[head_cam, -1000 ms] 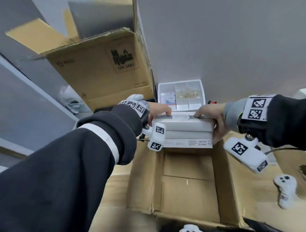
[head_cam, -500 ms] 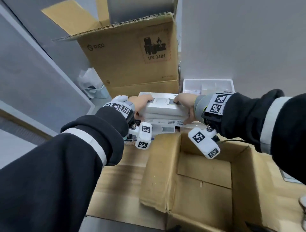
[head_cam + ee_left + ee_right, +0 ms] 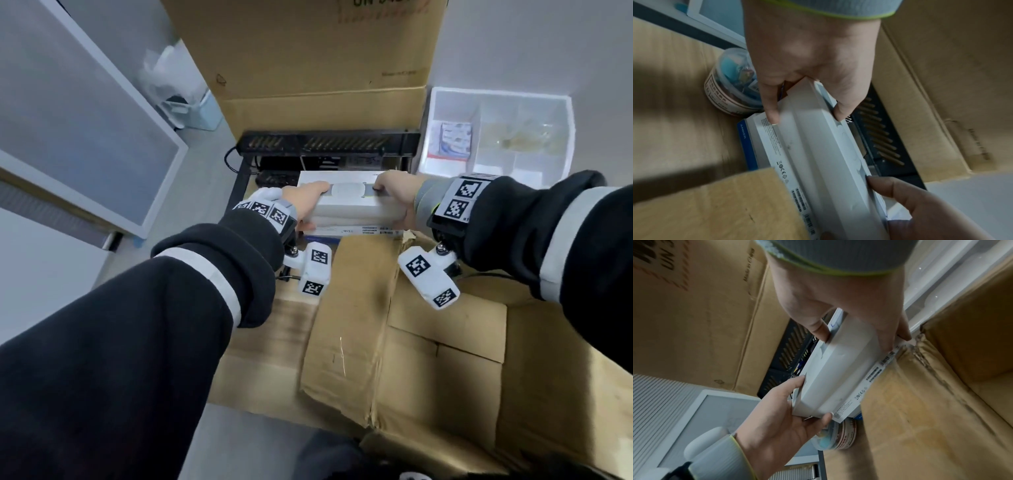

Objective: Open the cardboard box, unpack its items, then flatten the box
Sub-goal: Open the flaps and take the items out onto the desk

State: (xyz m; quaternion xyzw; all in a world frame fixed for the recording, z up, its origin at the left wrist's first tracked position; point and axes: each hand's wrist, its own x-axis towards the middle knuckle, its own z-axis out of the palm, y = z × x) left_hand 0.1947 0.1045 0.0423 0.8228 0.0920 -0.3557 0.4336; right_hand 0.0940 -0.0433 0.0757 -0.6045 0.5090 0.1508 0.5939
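The left hand (image 3: pixel 306 205) and right hand (image 3: pixel 397 198) each clasped an end of the flat white retail box (image 3: pixel 349 209) — thumbs on top. It was held just beyond the open brown cardboard box (image 3: pixel 445 342).

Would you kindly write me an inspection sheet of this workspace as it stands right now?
Surface: wooden tabletop, partly covered by cardboard.
Job's things: open cardboard box, interior looks empty where visible; white product box held beyond its far edge, above a flat white and blue box.
Clutter: clear round tub by the flat box; compartment tray; tall cardboard box behind; black slotted rack.
Grippers: left hand and right hand each grip one end of the white product box.
Cables: black cable beside the rack.
Surroundings: grey wall, white framed panel at left.
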